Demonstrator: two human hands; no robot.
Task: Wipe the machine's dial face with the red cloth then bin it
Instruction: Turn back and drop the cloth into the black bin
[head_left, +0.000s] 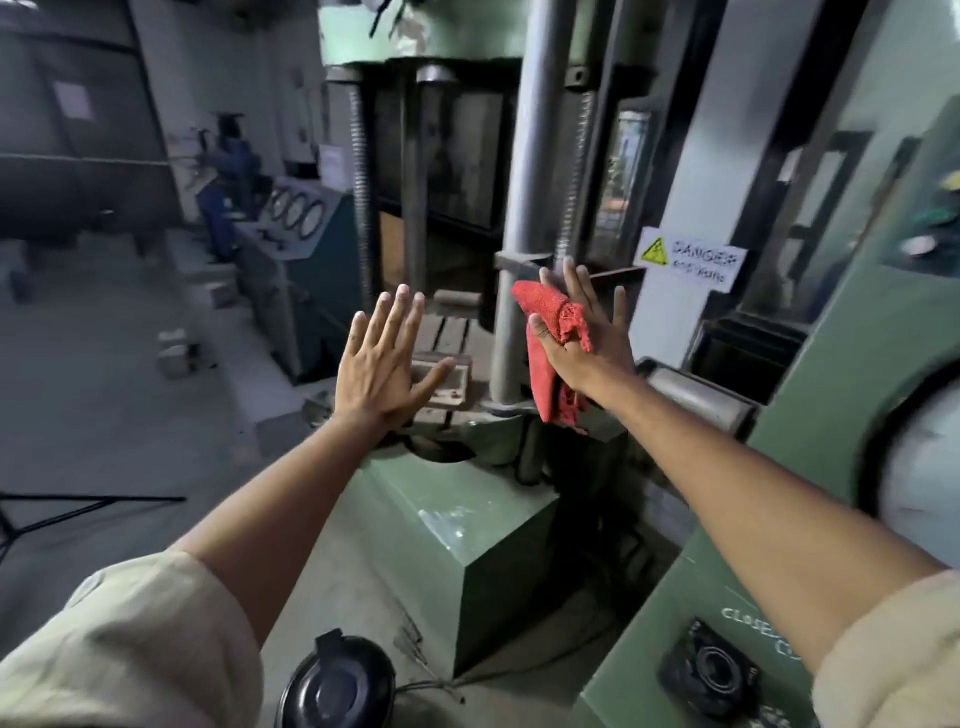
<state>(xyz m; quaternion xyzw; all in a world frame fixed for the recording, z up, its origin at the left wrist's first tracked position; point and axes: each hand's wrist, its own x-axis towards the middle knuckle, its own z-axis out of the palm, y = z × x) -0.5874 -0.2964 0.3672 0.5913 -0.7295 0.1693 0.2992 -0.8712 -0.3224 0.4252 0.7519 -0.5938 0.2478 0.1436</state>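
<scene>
My right hand (592, 332) is raised in front of me with its fingers spread, and the red cloth (545, 364) is pinned under its thumb and hangs below the palm. My left hand (382, 364) is held up beside it, flat, fingers apart, holding nothing. The machine's dial face (922, 467) is a large white disc in a dark ring at the far right edge, only partly in view, well to the right of both hands. A black round bin (337, 686) with a lid stands on the floor at the bottom centre, below my arms.
A green press (467, 545) with steel columns (524, 208) stands right behind my hands. The green control cabinet (727, 623) with a black knob is at lower right. A danger sign (688, 260) hangs behind. A gauge console (296, 244) and concrete blocks (176, 353) are at left.
</scene>
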